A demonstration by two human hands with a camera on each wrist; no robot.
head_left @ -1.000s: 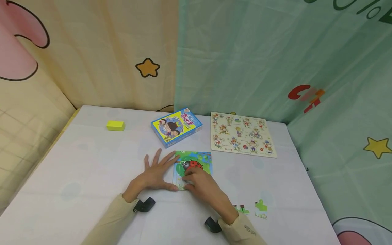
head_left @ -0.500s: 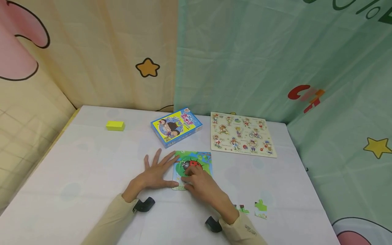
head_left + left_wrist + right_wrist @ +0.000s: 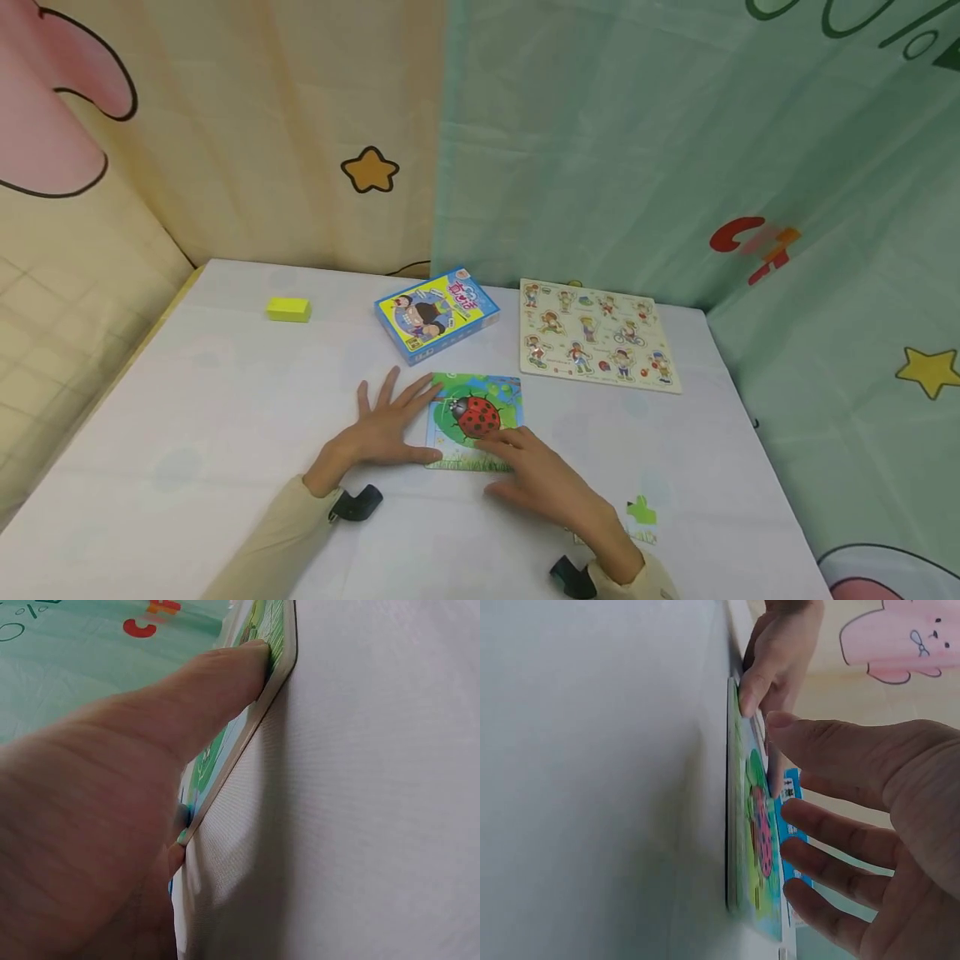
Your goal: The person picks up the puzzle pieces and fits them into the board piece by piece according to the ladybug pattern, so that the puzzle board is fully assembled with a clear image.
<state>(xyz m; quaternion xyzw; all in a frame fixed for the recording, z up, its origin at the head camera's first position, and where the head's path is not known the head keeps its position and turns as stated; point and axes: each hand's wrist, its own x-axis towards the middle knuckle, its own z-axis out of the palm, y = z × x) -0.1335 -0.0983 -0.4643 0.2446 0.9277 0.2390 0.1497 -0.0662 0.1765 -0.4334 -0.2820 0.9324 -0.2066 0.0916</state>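
Observation:
A square ladybug jigsaw puzzle [image 3: 456,446] lies flat on the white table, its red spotted beetle in full view. My left hand [image 3: 384,435] spreads at its left side, thumb resting on the lower left corner and fingertips at the upper left edge. In the left wrist view the thumb [image 3: 225,679] presses on the puzzle's grassy border. My right hand [image 3: 536,471] hovers over the lower right part, holding nothing; the right wrist view shows its fingers apart and loosely bent above the board. That hand hides the puzzle's lower right corner.
A loose green puzzle piece [image 3: 642,521] lies right of my right wrist, with another mostly hidden under that forearm. Behind the puzzle are a blue and yellow box [image 3: 438,315] and a pale picture board [image 3: 600,337]. A yellow-green block [image 3: 288,310] sits back left.
My right hand has drawn back to the right and toward me from the puzzle's middle, uncovering the ladybug and grass. Its fingers have loosened. The left hand has stayed at the edge.

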